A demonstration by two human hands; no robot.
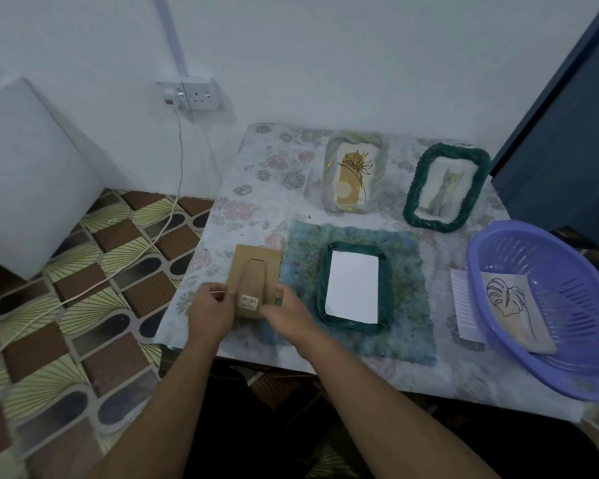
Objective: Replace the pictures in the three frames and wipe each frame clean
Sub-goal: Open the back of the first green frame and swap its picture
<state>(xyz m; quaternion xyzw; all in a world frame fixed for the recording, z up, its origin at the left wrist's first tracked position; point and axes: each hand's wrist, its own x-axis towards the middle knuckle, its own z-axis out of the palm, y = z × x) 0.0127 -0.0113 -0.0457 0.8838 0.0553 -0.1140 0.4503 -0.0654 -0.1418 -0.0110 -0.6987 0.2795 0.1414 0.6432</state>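
The backing (255, 274), left of centre, looks like thin, light card, stiff but easily creased, so it is best held by its edges. The left hand (211, 311) pinches its lower left edge and the right hand (287, 312) grips its lower right corner. Just to the right, the open frame (321, 288) lies on the mat (408, 305).

Home room: patterned vinyl floor (83, 305), floral tablecloth (256, 188), wall socket (191, 95), plastic basket (547, 305).
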